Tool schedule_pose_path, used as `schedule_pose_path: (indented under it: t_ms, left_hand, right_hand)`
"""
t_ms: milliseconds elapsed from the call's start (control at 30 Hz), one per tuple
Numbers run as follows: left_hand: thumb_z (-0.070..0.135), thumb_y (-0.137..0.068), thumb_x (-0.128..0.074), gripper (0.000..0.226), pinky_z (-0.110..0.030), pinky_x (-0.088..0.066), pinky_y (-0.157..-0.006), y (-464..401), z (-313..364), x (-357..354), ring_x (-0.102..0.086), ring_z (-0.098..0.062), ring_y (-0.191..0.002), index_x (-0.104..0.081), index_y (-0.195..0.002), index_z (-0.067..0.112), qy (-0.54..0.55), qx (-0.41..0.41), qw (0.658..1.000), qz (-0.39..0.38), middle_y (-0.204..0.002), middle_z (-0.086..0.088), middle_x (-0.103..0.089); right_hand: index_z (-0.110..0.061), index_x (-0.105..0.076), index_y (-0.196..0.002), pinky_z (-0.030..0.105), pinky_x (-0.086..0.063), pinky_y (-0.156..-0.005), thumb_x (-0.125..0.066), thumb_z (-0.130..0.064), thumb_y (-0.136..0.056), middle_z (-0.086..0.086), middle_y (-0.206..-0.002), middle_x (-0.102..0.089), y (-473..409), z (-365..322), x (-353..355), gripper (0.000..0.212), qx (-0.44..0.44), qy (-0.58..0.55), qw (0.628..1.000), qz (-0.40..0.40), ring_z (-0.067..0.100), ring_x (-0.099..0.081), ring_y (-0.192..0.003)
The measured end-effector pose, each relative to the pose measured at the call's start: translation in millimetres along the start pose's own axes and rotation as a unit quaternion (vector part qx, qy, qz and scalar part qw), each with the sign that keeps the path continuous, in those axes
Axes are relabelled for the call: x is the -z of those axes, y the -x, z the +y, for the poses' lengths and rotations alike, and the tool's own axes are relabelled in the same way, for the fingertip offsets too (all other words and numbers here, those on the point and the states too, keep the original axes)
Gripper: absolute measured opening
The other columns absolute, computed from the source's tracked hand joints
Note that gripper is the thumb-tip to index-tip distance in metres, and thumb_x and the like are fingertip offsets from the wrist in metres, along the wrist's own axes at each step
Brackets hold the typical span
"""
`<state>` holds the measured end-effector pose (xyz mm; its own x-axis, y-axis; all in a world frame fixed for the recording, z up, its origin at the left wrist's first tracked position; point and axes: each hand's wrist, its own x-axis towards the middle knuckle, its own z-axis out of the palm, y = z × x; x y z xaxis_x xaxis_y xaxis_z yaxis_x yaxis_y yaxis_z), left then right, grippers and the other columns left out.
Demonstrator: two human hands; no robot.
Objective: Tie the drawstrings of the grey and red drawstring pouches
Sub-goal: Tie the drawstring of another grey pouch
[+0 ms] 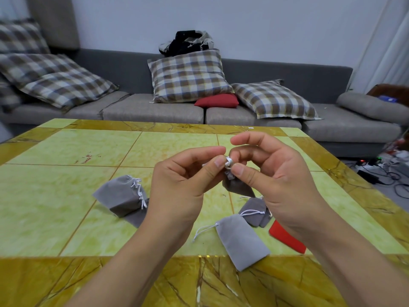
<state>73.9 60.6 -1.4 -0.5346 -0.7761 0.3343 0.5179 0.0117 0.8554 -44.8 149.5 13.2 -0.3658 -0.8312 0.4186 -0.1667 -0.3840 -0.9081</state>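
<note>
Held pouch [238, 187] above table [66, 178], hanging from cord [228, 162] | left hand [183, 185], right hand [272, 185] both pinching cord | risk: loop slips from fingertips, knot loosens, pouch drops.

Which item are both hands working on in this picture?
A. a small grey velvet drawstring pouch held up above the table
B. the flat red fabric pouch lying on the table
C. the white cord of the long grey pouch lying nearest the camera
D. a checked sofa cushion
A: the left hand and right hand pinch the white cord at the neck of the small grey velvet drawstring pouch, which hangs above the yellow tiled table.
</note>
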Motion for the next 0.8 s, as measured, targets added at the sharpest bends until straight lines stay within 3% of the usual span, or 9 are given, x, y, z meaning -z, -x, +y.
schedule_pose_path:
  t_ms: [100,200,333,400,533,667,800]
  left_hand:
    - [0.011,-0.069,-0.070,0.020,-0.026,-0.059,-0.074,-0.3,0.4,1.1,-0.073,-0.017,-0.078,-0.075,-0.089,0.007,0.023,0.030,0.999,-0.005,-0.077,-0.007,-0.075]
    - [0.010,-0.069,-0.070,0.021,-0.026,-0.058,-0.073,-0.8,0.3,1.6,-0.073,-0.019,-0.078,-0.075,-0.089,0.005,0.044,0.070,0.996,-0.015,-0.079,-0.009,-0.075]
    - [0.009,-0.069,-0.069,0.022,-0.025,-0.059,-0.071,-0.8,-0.9,1.1,-0.073,-0.019,-0.078,-0.074,-0.090,0.003,0.046,0.087,0.995,-0.010,-0.081,-0.012,-0.075]
    - [0.010,-0.069,-0.070,0.022,-0.026,-0.059,-0.073,-1.3,-1.0,2.0,-0.073,-0.019,-0.078,-0.074,-0.089,0.004,0.036,0.077,0.996,-0.011,-0.080,-0.011,-0.075]
    - [0.009,-0.068,-0.070,0.022,-0.027,-0.059,-0.074,-0.6,-2.2,1.8,-0.073,-0.020,-0.077,-0.075,-0.089,0.004,0.034,0.060,0.997,-0.020,-0.076,-0.008,-0.074]
    - [0.010,-0.067,-0.071,0.021,-0.028,-0.059,-0.075,-0.4,-4.5,1.6,-0.072,-0.019,-0.078,-0.075,-0.088,0.006,0.033,0.056,0.998,-0.013,-0.074,-0.006,-0.073]
    - [0.010,-0.067,-0.071,0.019,-0.026,-0.058,-0.072,-2.2,-2.1,1.7,-0.072,-0.017,-0.075,-0.076,-0.085,0.007,0.044,0.052,0.998,-0.005,-0.074,-0.006,-0.073]
  right_hand:
    - [-0.018,-0.061,-0.114,0.045,-0.061,-0.073,-0.062,0.005,-0.091,0.001,-0.087,-0.066,-0.1,0.4,1.5,0.033,0.014,0.052,0.998,-0.015,0.022,-0.059,-0.076]
    - [-0.024,-0.056,-0.118,0.024,-0.051,-0.068,-0.059,-0.001,-0.093,-0.005,-0.085,-0.063,-0.5,2.6,1.5,0.035,0.020,0.103,0.994,-0.034,0.014,-0.054,-0.073]
    - [-0.023,-0.058,-0.117,0.015,-0.045,-0.062,-0.062,-0.003,-0.088,-0.008,-0.081,-0.061,-0.4,6.7,-3.0,0.035,0.028,0.111,0.993,0.001,0.008,-0.054,-0.068]
    - [-0.024,-0.062,-0.112,0.018,-0.046,-0.064,-0.063,-0.008,-0.084,-0.007,-0.080,-0.063,-0.2,6.1,-3.6,0.032,0.039,0.125,0.991,0.018,0.007,-0.059,-0.068]
    - [-0.018,-0.067,-0.102,0.038,-0.049,-0.058,-0.065,0.002,-0.089,-0.003,-0.078,-0.065,-0.7,5.4,-1.9,0.023,0.059,0.125,0.990,0.038,0.023,-0.058,-0.064]
    - [-0.012,-0.069,-0.100,0.031,-0.054,-0.061,-0.067,0.005,-0.087,-0.002,-0.077,-0.067,-0.5,3.4,-0.8,0.021,0.067,0.120,0.990,0.039,0.013,-0.063,-0.069]
    - [-0.009,-0.068,-0.100,0.028,-0.057,-0.069,-0.074,0.005,-0.082,0.008,-0.079,-0.074,3.0,-1.0,0.5,0.024,0.083,0.084,0.992,0.052,0.018,-0.072,-0.072]
